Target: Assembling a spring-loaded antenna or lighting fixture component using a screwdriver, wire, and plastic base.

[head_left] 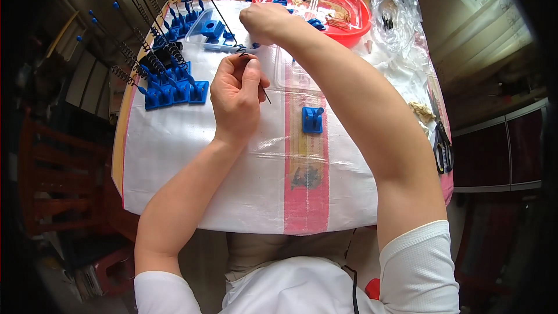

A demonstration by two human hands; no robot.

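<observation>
My left hand (237, 94) is closed in a pinch around a thin black rod (221, 14). The rod slants up to the far left, and its lower end pokes out below my fingers. A small dark coil sits on it just above my fingertips. My right hand (264, 23) reaches across, fingers curled, beside the right end of a clear plastic box (196, 39) with blue parts in it. Whatever those fingers grip is hidden. A single blue square base (313, 128) with an upright peg stands on the white sheet between my forearms.
Blue bases with springs and rods (168, 94) stand in rows at the left. A red basin (361, 28) with a clear divided tray is at the back. A clear lid (297, 82), a crumpled plastic bag (401, 23) and black-handled scissors (443, 150) lie on the table.
</observation>
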